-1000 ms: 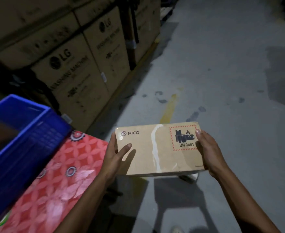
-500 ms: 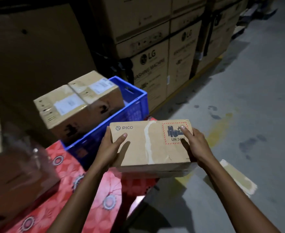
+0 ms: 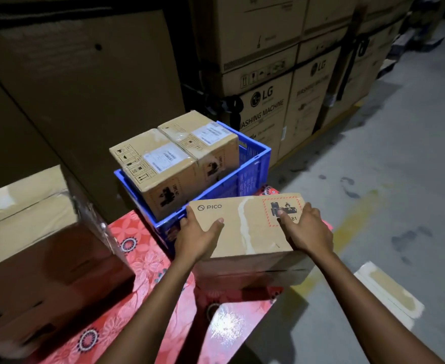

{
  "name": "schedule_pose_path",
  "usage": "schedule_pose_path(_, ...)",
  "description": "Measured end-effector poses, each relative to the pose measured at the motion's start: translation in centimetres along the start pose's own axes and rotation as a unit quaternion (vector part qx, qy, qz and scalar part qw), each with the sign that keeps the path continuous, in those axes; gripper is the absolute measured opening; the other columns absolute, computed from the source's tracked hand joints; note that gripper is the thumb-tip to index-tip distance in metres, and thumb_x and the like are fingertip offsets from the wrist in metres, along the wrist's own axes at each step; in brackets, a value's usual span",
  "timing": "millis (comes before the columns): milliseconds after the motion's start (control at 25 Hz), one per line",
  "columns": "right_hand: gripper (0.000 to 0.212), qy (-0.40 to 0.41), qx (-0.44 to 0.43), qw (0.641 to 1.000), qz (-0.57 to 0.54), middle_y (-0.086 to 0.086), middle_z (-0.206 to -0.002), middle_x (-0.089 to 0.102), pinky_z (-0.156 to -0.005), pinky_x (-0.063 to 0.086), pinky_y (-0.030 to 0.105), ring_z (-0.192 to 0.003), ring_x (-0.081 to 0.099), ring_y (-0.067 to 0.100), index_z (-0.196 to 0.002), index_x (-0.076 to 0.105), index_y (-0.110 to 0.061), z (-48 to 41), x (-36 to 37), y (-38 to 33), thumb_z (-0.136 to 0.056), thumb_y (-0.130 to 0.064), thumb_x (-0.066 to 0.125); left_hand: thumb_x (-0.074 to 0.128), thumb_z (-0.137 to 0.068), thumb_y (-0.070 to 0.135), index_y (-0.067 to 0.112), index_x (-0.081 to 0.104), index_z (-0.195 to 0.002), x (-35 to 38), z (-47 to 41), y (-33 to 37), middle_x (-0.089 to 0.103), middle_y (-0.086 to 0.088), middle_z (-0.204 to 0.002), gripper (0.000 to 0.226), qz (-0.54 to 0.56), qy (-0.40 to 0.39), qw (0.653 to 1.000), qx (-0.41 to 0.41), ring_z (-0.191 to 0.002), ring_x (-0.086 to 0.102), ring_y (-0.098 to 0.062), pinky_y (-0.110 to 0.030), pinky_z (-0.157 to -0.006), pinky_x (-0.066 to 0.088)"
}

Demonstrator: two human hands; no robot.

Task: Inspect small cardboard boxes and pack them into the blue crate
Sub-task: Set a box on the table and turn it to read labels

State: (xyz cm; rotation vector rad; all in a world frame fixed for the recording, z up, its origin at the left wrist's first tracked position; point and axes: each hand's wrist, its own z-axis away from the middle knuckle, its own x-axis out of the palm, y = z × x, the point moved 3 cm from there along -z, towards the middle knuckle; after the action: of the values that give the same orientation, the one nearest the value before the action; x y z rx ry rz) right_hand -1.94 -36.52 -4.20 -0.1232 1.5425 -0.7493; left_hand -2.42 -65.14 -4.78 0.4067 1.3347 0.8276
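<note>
I hold a flat brown PICO box point(image 3: 247, 224) with a red-bordered battery label, level in front of me. My left hand point(image 3: 197, 237) grips its left edge and my right hand point(image 3: 305, 229) grips its right side, thumb over the label. The box hovers just in front of the blue crate point(image 3: 253, 172), over the red floral table cover point(image 3: 142, 261). Two taped cardboard boxes point(image 3: 174, 158) with white labels stand side by side in the crate and rise above its rim.
A large brown carton point(image 3: 40, 243) sits on the table at the left. Stacked LG washing machine cartons point(image 3: 266, 106) form a wall behind the crate. Grey concrete floor with a yellow line lies to the right, with a white flat slab point(image 3: 387, 292) on it.
My view has swung left from the floor toward the table and crate. The PICO box, still in both hands, has come up close to the crate's front rim.
</note>
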Motion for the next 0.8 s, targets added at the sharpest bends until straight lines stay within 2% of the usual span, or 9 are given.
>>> schedule_pose_path(120,0.085,-0.040,-0.002,0.999,-0.013,0.015,-0.142,0.049,-0.091,0.047,0.048,-0.124,0.054,0.037,-0.145,0.037,-0.008,0.1,-0.2,0.5,-0.086,-0.068,0.053,0.055,-0.071,0.081,0.025,0.016,-0.158,0.0,0.1,0.0,0.044,-0.014,-0.147,0.110,-0.007,0.001,1.000,0.007,-0.125,0.054,-0.038,-0.045,-0.097,0.050)
schedule_pose_path(240,0.102,-0.105,0.023,0.993,-0.048,0.010,-0.139,0.049,-0.092,0.046,0.044,-0.127,0.050,0.031,-0.143,0.036,-0.015,0.2,-0.5,0.9,-0.061,-0.070,0.056,0.065,-0.071,0.074,0.026,0.014,-0.158,0.1,-0.5,0.1,0.045,-0.011,-0.142,0.111,-0.026,-0.011,1.000,0.008,-0.121,0.056,-0.038,-0.046,-0.096,0.050)
schedule_pose_path(360,0.104,-0.121,0.030,0.989,-0.082,0.005,-0.134,0.050,-0.094,0.046,0.042,-0.124,0.048,0.025,-0.137,0.038,-0.021,0.3,-0.8,1.0,-0.046,-0.064,0.063,0.070,-0.077,0.068,0.027,0.007,-0.160,0.0,-0.7,0.5,0.041,-0.010,-0.145,0.111,-0.044,-0.024,0.999,0.013,-0.124,0.054,-0.037,-0.044,-0.095,0.048)
schedule_pose_path(480,0.093,-0.130,0.048,0.983,-0.119,0.005,-0.128,0.053,-0.095,0.050,0.045,-0.116,0.054,0.026,-0.135,0.038,-0.021,0.3,-1.0,1.2,-0.054,-0.048,0.077,0.074,-0.074,0.066,0.029,0.011,-0.158,0.0,-1.1,0.3,0.044,-0.010,-0.140,0.111,-0.029,-0.031,0.999,0.014,-0.119,0.056,-0.037,-0.043,-0.092,0.051)
schedule_pose_path(600,0.095,-0.149,0.059,0.979,-0.129,0.008,-0.128,0.057,-0.096,0.050,0.043,-0.115,0.055,0.027,-0.143,0.032,-0.015,-0.3,-1.0,1.1,-0.066,-0.034,0.084,0.077,-0.070,0.066,0.028,0.014,-0.156,-0.1,-1.5,0.3,0.047,-0.011,-0.138,0.113,-0.028,-0.033,0.999,0.006,-0.118,0.056,-0.036,-0.046,-0.091,0.052)
schedule_pose_path(720,0.093,-0.146,0.067,0.977,-0.143,0.007,-0.123,0.061,-0.092,0.052,0.039,-0.112,0.059,0.026,-0.144,0.032,-0.012,-0.2,-0.9,1.2,-0.070,-0.026,0.086,0.078,-0.068,0.067,0.027,0.015,-0.156,0.0,-1.6,0.3,0.048,-0.011,-0.139,0.116,-0.021,-0.033,0.999,0.009,-0.118,0.057,-0.035,-0.047,-0.091,0.053)
schedule_pose_path(800,0.089,-0.143,0.070,0.975,-0.153,0.005,-0.120,0.064,-0.094,0.053,0.041,-0.109,0.061,0.024,-0.140,0.035,-0.015,0.0,-1.0,1.4,-0.069,-0.027,0.086,0.078,-0.067,0.068,0.028,0.014,-0.157,-0.1,-1.3,0.3,0.048,-0.011,-0.139,0.117,-0.012,-0.034,0.999,0.010,-0.118,0.057,-0.035,-0.047,-0.092,0.053)
